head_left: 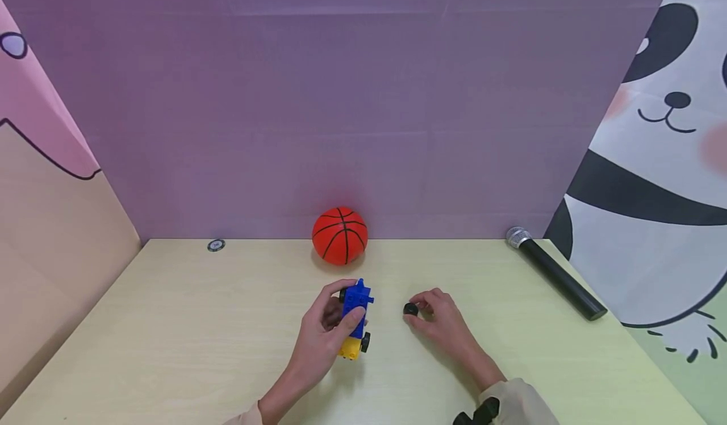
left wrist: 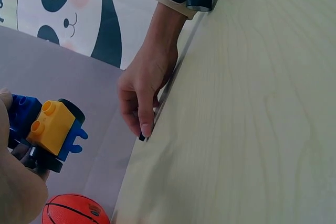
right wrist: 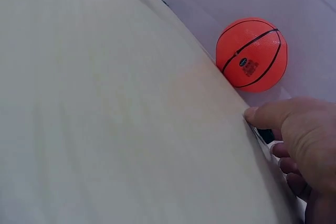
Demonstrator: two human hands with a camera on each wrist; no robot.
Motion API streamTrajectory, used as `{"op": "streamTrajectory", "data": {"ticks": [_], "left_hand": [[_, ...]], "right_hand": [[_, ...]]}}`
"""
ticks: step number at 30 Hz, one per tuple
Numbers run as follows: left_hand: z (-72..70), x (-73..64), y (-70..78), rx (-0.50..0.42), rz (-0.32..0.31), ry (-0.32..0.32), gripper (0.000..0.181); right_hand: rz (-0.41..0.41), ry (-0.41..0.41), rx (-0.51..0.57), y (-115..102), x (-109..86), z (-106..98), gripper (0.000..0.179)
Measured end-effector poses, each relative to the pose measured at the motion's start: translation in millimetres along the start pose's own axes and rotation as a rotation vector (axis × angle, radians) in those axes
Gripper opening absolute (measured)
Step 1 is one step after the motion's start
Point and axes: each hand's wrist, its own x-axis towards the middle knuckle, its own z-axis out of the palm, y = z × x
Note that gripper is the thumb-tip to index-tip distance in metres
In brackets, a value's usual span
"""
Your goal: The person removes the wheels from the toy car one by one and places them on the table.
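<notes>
My left hand grips a toy car of blue and yellow building blocks, holding it above the table with the thumb across its top. Black wheels show on the car, and a bare blue peg juts from its far right side. In the left wrist view the yellow block with two studs faces the camera. To the right, my right hand pinches a small black wheel between thumb and fingertips, at the tabletop. Most of that wheel is hidden by the fingers in the right wrist view.
An orange basketball sits at the table's back edge, beyond the car. A black microphone with a silver head lies at the right edge. Far back left is a small round chip. A purple backdrop rises behind the table.
</notes>
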Motion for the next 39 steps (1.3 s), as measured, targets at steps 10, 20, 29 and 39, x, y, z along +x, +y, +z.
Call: {"op": "streamTrajectory", "data": {"ticks": [10, 20, 29, 39], "left_hand": [[0.6, 1.6, -1.5, -0.004, -0.021, -0.003, 0.046], [-1.3, 1.9, -2.8, -0.094, -0.031, -0.022, 0.046], [-0.1, 2.1, -3.8, -0.12, -0.032, -0.016, 0.044], [3.9, 2.6, -8.1, -0.085, -0.006, 0.068, 0.042]], "right_hand": [[0.051, -0.027, -0.011, -2.4, 1.5, -0.1, 0.025], [0.057, -0.017, 0.068, -4.0, 1.6, -4.6, 0.029], [0.009, 0.065, 0.245, -24.7, -8.1, -4.4, 0.026], [-0.082, -0.168, 0.546, -82.9, -37.8, 5.5, 0.019]]}}
